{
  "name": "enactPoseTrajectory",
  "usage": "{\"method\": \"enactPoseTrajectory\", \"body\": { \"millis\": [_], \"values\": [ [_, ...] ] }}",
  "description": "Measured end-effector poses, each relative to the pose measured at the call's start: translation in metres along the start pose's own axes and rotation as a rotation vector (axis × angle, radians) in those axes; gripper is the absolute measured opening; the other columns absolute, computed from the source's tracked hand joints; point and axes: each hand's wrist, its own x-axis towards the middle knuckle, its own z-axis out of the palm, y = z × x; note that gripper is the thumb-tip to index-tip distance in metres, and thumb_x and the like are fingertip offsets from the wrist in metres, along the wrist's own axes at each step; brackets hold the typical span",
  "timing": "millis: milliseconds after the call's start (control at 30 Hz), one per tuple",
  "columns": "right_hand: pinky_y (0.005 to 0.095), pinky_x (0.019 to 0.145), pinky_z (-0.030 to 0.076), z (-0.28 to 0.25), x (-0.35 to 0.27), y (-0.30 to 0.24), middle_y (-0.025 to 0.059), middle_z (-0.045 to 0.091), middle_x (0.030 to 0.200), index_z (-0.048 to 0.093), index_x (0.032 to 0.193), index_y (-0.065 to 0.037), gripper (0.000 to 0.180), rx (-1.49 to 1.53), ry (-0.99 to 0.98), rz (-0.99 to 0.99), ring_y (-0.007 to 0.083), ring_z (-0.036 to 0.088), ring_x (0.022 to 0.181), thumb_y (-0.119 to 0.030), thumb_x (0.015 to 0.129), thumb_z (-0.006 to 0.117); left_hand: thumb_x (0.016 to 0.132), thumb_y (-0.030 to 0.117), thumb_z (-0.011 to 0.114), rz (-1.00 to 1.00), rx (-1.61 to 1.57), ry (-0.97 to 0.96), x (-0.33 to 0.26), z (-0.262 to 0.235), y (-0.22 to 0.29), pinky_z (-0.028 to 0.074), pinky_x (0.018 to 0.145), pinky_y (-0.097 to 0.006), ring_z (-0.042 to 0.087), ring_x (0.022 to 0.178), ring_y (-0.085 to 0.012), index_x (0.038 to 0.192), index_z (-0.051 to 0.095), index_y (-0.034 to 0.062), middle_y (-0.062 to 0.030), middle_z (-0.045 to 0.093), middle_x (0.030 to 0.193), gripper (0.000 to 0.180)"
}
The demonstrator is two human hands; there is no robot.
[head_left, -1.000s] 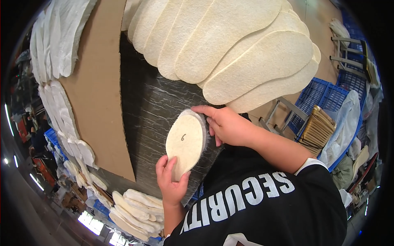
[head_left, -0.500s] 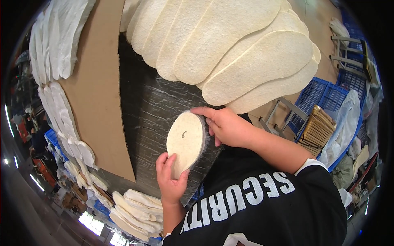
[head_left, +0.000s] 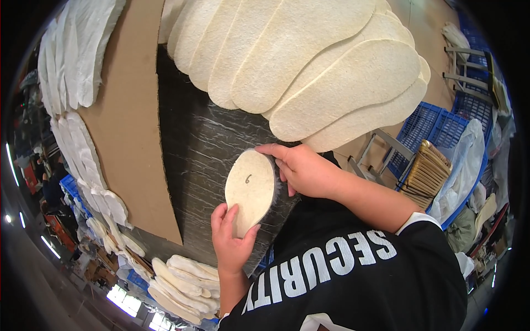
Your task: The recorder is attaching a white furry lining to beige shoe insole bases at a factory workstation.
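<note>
A cream felt insole (head_left: 251, 190) with a grey fuzzy edge and a small handwritten mark on its upper face is held over the dark, wrinkled table covering (head_left: 201, 165). My left hand (head_left: 232, 243) grips its near end, fingers on top and thumb along the right edge. At the far end, my right hand (head_left: 301, 168) has its index fingertip on the rim, with the other fingers curled beside the right edge. Whether several insoles are stacked in this grip I cannot tell. Beyond my hands, large cream insoles (head_left: 309, 60) lie fanned out and overlapping.
A brown cardboard sheet (head_left: 130, 121) lies on the left, with rows of white insoles (head_left: 77, 55) beyond it. More insoles (head_left: 185, 287) are piled at the lower left. On the right stand blue plastic crates (head_left: 425, 129), a metal-framed stool (head_left: 381, 149) and a tied tan bundle (head_left: 428, 171).
The insole has turned slightly, and less of its grey side shows. The mark on its upper face looks smaller and more slanted. Both hands keep nearly the same place.
</note>
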Motion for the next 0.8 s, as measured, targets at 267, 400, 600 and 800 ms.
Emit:
{"method": "enactPoseTrajectory", "body": {
  "millis": [267, 400, 600, 800],
  "values": [
    [0.0289, 0.051, 0.049, 0.001, 0.001, 0.002, 0.0044, 0.049, 0.064, 0.047, 0.134, -0.002, 0.046, -0.009, 0.006, -0.022, 0.0143, 0.054, 0.05, 0.003, 0.088, 0.04, 0.058, 0.004, 0.081, -0.04, 0.0, -0.003, 0.0, 0.003, 0.0, 0.042, 0.095, -0.038, 0.051, 0.111, -0.0311, 0.118, 0.056, 0.002, -0.0166, 0.047, 0.124, 0.065],
    [0.0345, 0.053, 0.053, 0.0, 0.0, -0.001, 0.0216, 0.065, 0.072, 0.05, 0.129, 0.001, 0.044, -0.056, 0.025, -0.047, 0.0235, 0.063, 0.051, 0.005, 0.086, 0.039, 0.057, 0.005, 0.083, -0.05, 0.014, 0.0, 0.002, 0.006, 0.001, 0.042, 0.095, -0.038, 0.051, 0.112, -0.0314, 0.117, 0.057, 0.0017, -0.0167, 0.047, 0.124, 0.066],
    [0.0299, 0.053, 0.049, 0.001, 0.001, 0.001, 0.0089, 0.059, 0.066, 0.046, 0.133, -0.004, 0.043, -0.068, 0.016, -0.012, 0.015, 0.059, 0.051, 0.0, 0.09, 0.045, 0.056, 0.007, 0.085, -0.07, 0.042, 0.007, 0.003, 0.007, 0.002, 0.043, 0.094, -0.038, 0.051, 0.111, -0.0311, 0.116, 0.058, 0.0012, -0.017, 0.048, 0.125, 0.066],
    [0.0304, 0.053, 0.049, 0.005, -0.005, -0.002, 0.011, 0.062, 0.068, 0.047, 0.133, -0.007, 0.042, -0.11, 0.038, 0.017, 0.017, 0.061, 0.052, -0.006, 0.091, 0.051, 0.056, 0.012, 0.086, -0.069, 0.113, 0.002, 0.001, 0.012, 0.0, 0.046, 0.091, -0.038, 0.054, 0.109, -0.0331, 0.116, 0.059, 0.0022, -0.0174, 0.05, 0.123, 0.067]
  ]
}}
